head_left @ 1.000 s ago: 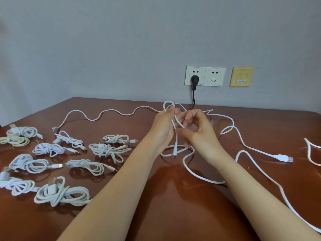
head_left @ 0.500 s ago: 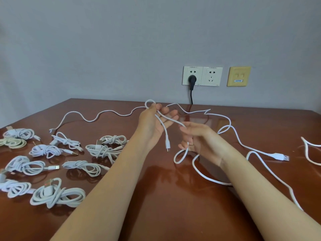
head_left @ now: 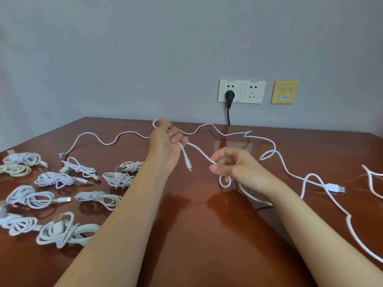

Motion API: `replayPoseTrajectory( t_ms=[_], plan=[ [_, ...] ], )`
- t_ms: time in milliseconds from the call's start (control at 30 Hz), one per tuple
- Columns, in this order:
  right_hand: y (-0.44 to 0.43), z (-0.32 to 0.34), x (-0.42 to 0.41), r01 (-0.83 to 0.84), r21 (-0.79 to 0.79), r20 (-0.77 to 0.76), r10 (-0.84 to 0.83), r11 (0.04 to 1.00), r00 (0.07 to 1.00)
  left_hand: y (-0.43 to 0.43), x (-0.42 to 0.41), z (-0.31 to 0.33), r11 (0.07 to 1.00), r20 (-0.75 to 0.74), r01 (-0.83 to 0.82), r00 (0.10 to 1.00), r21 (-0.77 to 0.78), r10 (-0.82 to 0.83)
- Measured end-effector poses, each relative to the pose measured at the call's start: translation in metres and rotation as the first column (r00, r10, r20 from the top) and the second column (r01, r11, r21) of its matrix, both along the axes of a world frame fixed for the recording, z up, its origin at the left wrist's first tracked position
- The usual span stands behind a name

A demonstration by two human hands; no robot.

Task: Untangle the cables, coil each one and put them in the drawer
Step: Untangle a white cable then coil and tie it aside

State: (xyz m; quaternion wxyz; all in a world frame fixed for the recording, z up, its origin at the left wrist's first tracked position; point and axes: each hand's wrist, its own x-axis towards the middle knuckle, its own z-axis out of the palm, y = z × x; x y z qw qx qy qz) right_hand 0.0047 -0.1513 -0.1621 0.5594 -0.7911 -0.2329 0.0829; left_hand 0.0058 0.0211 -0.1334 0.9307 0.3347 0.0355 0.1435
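Above the table [head_left: 196, 235] my left hand [head_left: 165, 145] grips the white cable [head_left: 200, 151], its small plug [head_left: 189, 163] dangling below; my right hand [head_left: 232, 164] pinches the same cable just beside it, rest trailing right.

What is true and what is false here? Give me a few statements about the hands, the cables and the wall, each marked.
1. The left hand grips a white cable above the table. True.
2. The right hand lies flat and empty on the table. False: it pinches the same white cable, raised off the table.
3. A black plug sits in the left wall socket. True.
4. The coiled cables lie to the right of both hands. False: they lie on the left side of the table.
5. A USB plug lies on the table, right of the right hand. True.
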Motion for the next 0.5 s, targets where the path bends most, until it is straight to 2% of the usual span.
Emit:
replayPoseTrajectory(
  t_ms=[167,267,367,500],
  plan=[
    [-0.003,0.004,-0.002,-0.003,-0.029,0.022,0.003,1.0,1.0,-0.003,-0.002,0.005,0.998,-0.029,-0.053,0.998,0.043,0.055],
    [-0.003,0.004,-0.004,0.085,-0.192,0.256,-0.033,0.978,0.966,-0.005,-0.002,0.008,0.99,-0.052,-0.045,0.997,0.135,0.052],
    [0.002,0.005,-0.009,0.22,-0.36,0.55,0.016,0.907,0.835,-0.006,-0.003,0.007,0.966,-0.075,-0.006,0.997,0.258,0.026],
    [0.008,0.005,-0.01,0.334,-0.376,0.706,0.034,0.865,0.707,-0.007,-0.002,0.003,0.881,-0.094,0.028,0.995,0.472,0.019]
  ],
)
